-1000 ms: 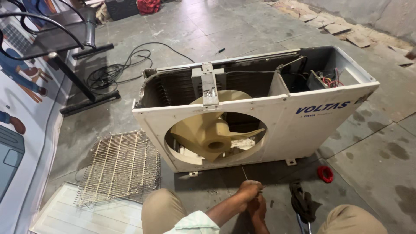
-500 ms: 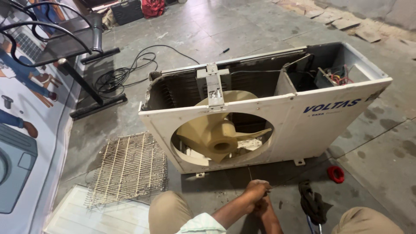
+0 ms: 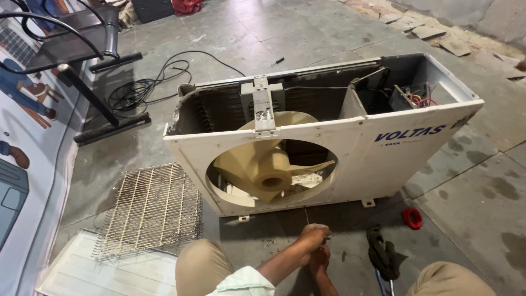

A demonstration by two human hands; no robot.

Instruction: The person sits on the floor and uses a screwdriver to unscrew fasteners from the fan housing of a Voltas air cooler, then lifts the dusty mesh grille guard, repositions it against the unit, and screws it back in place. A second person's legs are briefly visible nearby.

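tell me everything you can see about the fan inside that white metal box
The fan is cream-coloured and looks like plastic, with broad curved blades around a round hub whose centre hole faces the camera. It sits behind the round opening in the front panel of the white box, which has no grille over it. A grey metal bracket runs down to it from the open top. Nothing else touches it; both hands are down on the floor in front.

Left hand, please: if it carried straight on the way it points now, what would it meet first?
The left hand points up the picture from the floor, closed together with the right hand. Going straight on, it would probably first meet the lower front panel of the white outdoor unit, below the fan opening; depth is hard to judge.
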